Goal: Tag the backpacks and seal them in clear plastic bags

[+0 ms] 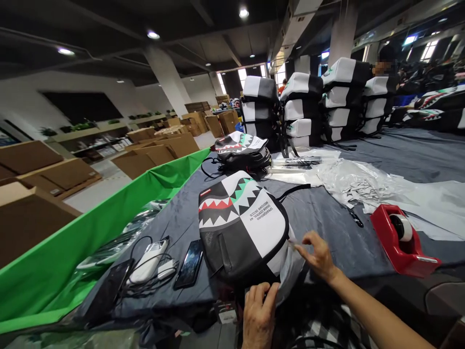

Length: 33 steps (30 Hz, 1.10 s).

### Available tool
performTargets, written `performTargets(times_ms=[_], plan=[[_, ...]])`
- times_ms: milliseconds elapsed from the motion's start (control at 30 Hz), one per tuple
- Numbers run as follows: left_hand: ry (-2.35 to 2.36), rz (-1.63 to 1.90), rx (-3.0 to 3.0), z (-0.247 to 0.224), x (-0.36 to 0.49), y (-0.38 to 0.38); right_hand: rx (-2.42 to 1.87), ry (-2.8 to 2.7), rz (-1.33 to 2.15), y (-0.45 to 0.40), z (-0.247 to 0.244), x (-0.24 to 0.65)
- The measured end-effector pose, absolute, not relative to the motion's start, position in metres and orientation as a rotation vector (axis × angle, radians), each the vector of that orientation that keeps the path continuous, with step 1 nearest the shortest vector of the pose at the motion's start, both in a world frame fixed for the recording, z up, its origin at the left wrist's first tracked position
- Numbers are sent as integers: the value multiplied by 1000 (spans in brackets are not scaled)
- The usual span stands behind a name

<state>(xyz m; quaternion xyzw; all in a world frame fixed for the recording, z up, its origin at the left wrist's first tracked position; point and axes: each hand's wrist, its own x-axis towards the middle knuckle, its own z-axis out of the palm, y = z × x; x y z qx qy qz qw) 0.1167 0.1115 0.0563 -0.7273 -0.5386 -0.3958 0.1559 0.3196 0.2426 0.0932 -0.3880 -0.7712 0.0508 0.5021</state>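
Near the front edge of the counter (308, 213), a backpack (221, 237) lies with its printed face up, its black lettering set at a slant on a white panel: "SPRAYGROUND", then "SHARK CENTRAL, NY", then a line beginning "MIDTOWN", its digits too small to be sure of. A small red label (205, 192) sits by its far left corner, unreadable. At the backpack's near edge, the left hand (259, 310) is half closed, fingers curled against it; how firmly it grips cannot be told. The right hand (317, 254) is partly open, thumb and forefinger at pale grey material (293, 269) along the backpack's right side; whether they pinch it is unclear.
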Motion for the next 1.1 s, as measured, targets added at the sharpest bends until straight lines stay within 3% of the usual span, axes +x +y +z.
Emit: performTargets(times_ms=[133, 567, 733, 933, 1100], plan=[[-1553, -1152, -2071, 57, 118, 112, -580, -2127, -110, 222, 107, 321], [-1692, -1228, -1765, 41, 130, 87, 151, -2498, -133, 270, 101, 327], [-1495, -1158, -1880, 50, 114, 96, 218, -2663, -68, 278, 119, 325], [-1208, -1013, -2225, 65, 79, 105, 251, -2896, -246, 278, 135, 313], [-1178, -813, -2459, 106, 60, 109, 259, -2982, -18, 282, 163, 300]])
